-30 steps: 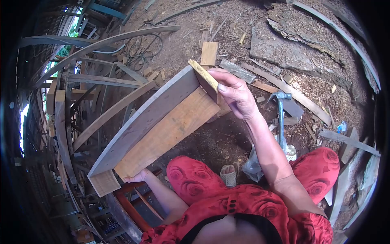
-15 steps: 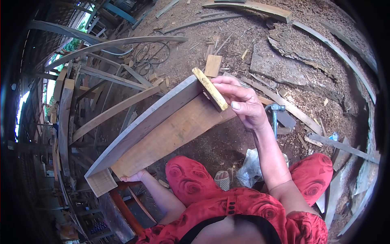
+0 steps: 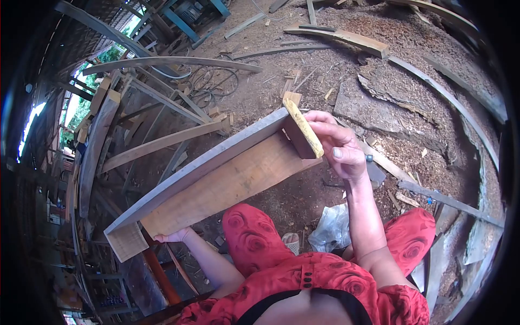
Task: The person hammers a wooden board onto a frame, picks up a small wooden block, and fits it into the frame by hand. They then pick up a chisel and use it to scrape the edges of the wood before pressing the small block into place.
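A long, open wooden box frame (image 3: 227, 181) is held up slantwise in front of me, with a long side board, a flat panel and a short board at either end. My right hand (image 3: 341, 145) grips the far end board (image 3: 303, 129), thumb and fingers around its pale yellowish edge. Low on the left, my left hand (image 3: 173, 236) holds the panel's lower edge close to the near end board (image 3: 127, 242); its fingers are partly hidden beneath the wood. Just behind my right wrist shows a bit of a hammer (image 3: 369, 158), otherwise hidden.
Loose planks (image 3: 162, 145) lean and cross at the left. A clear plastic bag (image 3: 330, 227) lies between my knees. Wood chips and bark slabs (image 3: 379, 108) cover the ground on the right. A coiled cable (image 3: 216, 81) lies further off, near blue metal legs (image 3: 181, 24).
The far end of the box frame has moved right along with my right hand, while its near end sits slightly further left. The hammer is now mostly covered. Both hands keep their hold.
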Action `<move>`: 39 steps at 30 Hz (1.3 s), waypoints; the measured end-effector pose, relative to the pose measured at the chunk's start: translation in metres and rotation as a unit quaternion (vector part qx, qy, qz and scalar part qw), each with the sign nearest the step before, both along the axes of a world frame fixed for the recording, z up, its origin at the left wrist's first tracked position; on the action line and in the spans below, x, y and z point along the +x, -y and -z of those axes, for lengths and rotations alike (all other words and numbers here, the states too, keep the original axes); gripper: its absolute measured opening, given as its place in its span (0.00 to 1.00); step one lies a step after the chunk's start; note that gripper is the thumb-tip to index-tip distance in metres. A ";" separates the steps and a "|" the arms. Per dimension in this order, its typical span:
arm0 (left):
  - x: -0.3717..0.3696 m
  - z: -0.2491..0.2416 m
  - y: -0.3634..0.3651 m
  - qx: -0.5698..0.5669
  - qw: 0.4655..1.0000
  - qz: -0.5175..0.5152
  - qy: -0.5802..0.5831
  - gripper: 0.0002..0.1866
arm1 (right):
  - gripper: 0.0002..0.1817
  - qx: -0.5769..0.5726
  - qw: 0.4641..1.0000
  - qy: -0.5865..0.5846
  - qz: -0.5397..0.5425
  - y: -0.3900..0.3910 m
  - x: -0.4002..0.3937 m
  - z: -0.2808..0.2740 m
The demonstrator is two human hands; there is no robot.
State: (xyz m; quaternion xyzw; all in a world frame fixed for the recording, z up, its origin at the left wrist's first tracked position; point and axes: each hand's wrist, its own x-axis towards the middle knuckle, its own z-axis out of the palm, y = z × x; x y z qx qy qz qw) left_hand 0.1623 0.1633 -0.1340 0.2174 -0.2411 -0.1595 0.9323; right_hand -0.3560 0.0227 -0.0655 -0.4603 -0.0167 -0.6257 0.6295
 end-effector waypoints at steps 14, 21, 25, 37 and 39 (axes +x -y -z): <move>-0.034 -0.018 -0.012 -0.030 0.996 0.046 -0.065 0.46 | 0.42 0.049 0.992 -0.087 0.071 -0.028 -0.011 -0.012; -0.080 -0.051 -0.013 -0.041 0.981 0.146 -0.119 0.42 | 0.45 0.128 0.988 -0.066 0.054 -0.023 -0.018 0.020; -0.086 -0.055 -0.018 -0.046 0.967 0.236 -0.085 0.40 | 0.43 0.192 0.975 -0.066 0.088 -0.018 -0.013 0.044; -0.073 -0.067 -0.032 0.041 0.972 0.231 0.019 0.44 | 0.22 0.309 0.951 0.006 0.026 -0.003 0.002 0.114; -0.082 -0.080 -0.030 0.031 0.981 0.191 0.028 0.45 | 0.21 0.321 0.946 0.020 0.039 -0.015 0.013 0.083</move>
